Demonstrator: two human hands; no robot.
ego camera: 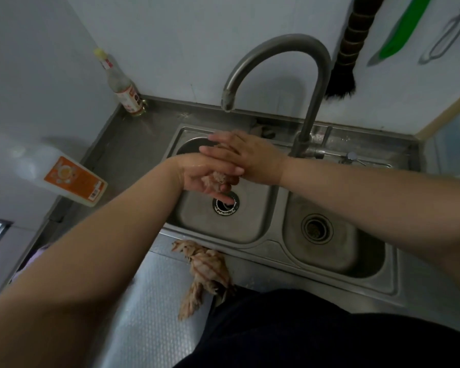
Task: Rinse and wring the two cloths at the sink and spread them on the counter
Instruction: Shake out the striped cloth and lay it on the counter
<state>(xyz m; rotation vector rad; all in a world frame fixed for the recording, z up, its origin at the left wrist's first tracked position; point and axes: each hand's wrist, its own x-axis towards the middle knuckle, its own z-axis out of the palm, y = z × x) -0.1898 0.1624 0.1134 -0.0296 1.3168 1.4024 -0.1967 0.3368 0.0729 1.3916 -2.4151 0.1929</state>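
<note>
Steel counter [149, 309] runs along a grey wall, with a double sink [276, 251] set in it. Over the left basin the left hand [197, 176] curls its fingers around a small wet cloth [218, 179], and the right hand [247, 158] lies flat across it with straight fingers — so most of this cloth is hidden. Above them curves the faucet [290, 49]. The second cloth [205, 272] lies crumpled on the counter's front edge, near a dark garment. Two bottles — a tall one [122, 86] and an orange-labelled one [69, 179] — stand at left.

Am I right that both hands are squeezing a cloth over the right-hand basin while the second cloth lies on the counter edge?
Not quite: in the head view the hands squeeze the cloth over the left-hand basin. The second cloth does lie on the counter edge.
</note>
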